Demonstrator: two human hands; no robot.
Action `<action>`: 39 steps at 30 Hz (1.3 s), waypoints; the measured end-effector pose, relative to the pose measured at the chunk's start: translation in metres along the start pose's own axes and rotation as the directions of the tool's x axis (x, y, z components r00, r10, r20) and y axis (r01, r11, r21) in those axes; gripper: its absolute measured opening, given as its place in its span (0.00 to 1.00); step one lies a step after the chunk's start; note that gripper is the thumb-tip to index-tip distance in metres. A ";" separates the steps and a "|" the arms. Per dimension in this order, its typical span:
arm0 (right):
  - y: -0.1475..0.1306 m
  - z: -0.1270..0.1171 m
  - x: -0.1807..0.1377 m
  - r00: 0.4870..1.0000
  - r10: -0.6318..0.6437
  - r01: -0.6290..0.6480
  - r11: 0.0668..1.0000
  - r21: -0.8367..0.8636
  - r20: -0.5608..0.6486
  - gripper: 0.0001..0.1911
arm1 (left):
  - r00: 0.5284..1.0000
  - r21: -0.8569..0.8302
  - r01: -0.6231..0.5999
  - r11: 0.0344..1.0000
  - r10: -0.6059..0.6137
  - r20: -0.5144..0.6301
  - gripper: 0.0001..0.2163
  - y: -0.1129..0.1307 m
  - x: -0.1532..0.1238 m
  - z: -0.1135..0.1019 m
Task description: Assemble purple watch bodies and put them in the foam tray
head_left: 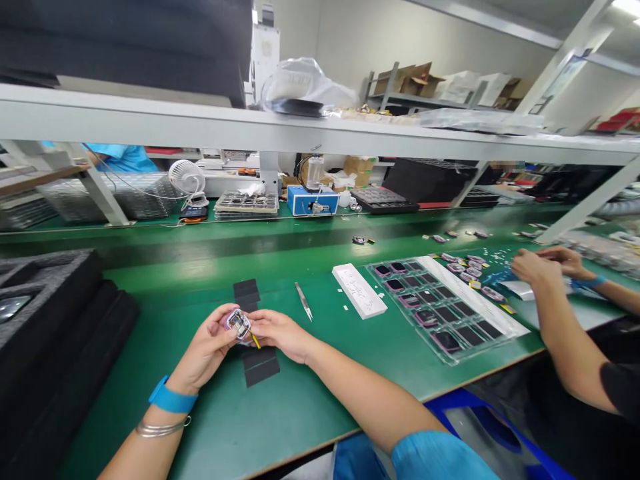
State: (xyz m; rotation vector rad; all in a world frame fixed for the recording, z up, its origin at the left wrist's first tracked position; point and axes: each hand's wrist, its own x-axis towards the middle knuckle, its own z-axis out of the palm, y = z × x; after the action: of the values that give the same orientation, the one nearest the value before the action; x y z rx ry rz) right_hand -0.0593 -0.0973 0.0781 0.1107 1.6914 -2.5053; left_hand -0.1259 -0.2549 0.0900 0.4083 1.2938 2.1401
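My left hand is closed around a small pink-rimmed device casing, held just above the green bench. My right hand pinches a thin yellow tab at the casing's lower edge. Both hands hover over black foam strips lying on the bench. A pair of metal tweezers lies just beyond my right hand.
A white block and a clear tray of pink casings lie to the right. A co-worker's hands work at loose parts further right. Black foam trays stack at the left. A small fan and blue box stand at the back.
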 end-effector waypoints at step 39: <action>-0.009 -0.014 -0.002 0.885 -0.466 0.272 0.554 -0.787 -0.022 0.16 | 0.949 0.151 0.314 0.937 -0.314 -0.027 0.07 -0.022 0.006 0.008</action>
State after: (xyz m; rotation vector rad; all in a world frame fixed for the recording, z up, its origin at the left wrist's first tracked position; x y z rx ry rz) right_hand -0.0590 -0.0808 0.0818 -0.0556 3.0152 -1.7512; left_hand -0.1189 -0.2382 0.0745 0.2413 1.4258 1.7824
